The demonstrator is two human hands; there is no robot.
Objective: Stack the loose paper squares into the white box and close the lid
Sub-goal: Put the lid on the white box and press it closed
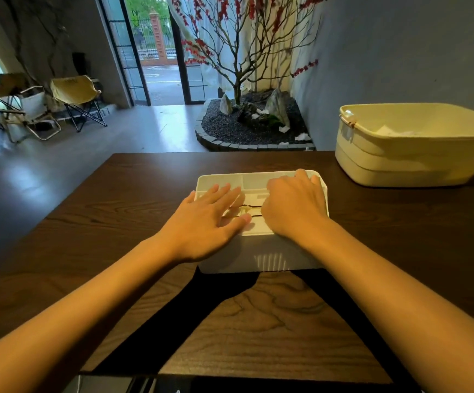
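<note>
White box (261, 251) sits directly under both hands on the dark wood-grain surface (117, 199), its long axis running left to right. The left hand (210, 219) lies flat, its grip spread on the smooth plastic lid (247, 181); the right hand (295, 205) presses beside it, fingers curled over the far edge. A cream tub (400, 154) stands well right.

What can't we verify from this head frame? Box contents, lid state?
- Paper inside the white box: hidden by the lid.
- Whether the lid is fully seated: both the left hand and the right hand cover its near part.
- Contents of the yellow tub: mostly hidden by its rim and cut by the right edge.
</note>
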